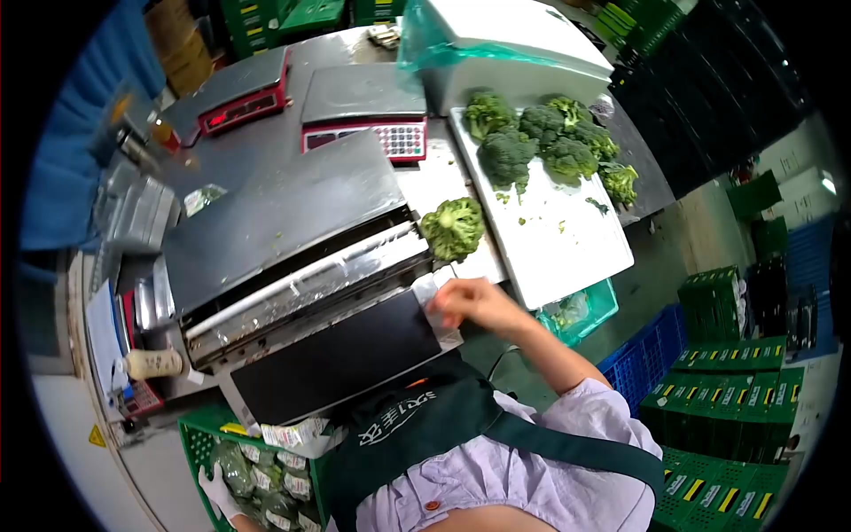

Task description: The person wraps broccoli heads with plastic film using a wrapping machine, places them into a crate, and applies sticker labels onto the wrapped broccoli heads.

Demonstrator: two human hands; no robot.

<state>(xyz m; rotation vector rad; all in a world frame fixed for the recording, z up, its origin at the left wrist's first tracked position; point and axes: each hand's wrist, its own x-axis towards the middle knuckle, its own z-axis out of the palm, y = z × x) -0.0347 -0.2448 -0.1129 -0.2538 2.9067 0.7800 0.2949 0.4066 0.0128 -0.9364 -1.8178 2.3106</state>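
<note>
My left hand (220, 496), in a white glove, is at the left side of a green crate (188, 443) holding several bagged, labelled green vegetables (235, 468). Its fingers look apart, with nothing visible between them. My right hand (470, 303) is bare, its fingers curled together by the whitish piece (429, 288) at the right end of the wrapping machine (301, 288); what they hold is unclear. Just above that hand, a broccoli head (452, 229) lies stem side up. More broccoli (509, 158) sits on a white board (567, 257) to the right.
Two red scales (363, 93) (239, 97) stand behind the machine. At the back right is a white foam box (523, 84) with green film. A bottle (154, 363) is at the left, a teal basket (603, 310) below the board, and stacked green crates (718, 399) on the right.
</note>
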